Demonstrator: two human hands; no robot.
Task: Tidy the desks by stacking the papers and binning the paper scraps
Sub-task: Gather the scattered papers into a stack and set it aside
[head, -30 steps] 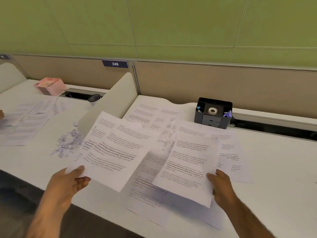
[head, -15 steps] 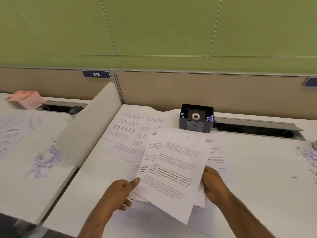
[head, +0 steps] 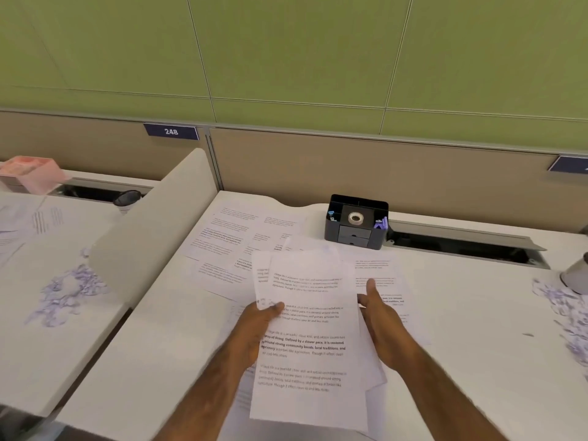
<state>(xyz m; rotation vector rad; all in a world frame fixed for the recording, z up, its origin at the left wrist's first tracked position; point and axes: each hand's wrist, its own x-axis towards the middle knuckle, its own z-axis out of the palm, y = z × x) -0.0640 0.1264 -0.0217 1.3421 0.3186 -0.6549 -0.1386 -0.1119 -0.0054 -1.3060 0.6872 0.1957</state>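
- While the left hand [head: 261, 323] pinches the sheaf [head: 307, 348] at its left edge, thumb on top and fingers beneath, the right hand [head: 380, 316] lies spread against the right edge. Its thumb is raised clear of the paper and its fingertips are hidden behind the sheets.
- The sheaf is held above the near part of the middle counter [head: 159, 345], print side up, its sheets unevenly fanned.
- Loose papers [head: 229, 237] lie overlapping on that counter, beyond and beneath the sheaf.
- Scraps [head: 68, 291] lie heaped on the left counter [head: 38, 361], on the far side of a divider [head: 152, 224].
- More scraps [head: 566, 310] lie at the right edge of the view, near a metal cup [head: 577, 275].
- A black organiser [head: 356, 230] holding a tape roll [head: 355, 218] stands at the back, just past the papers.
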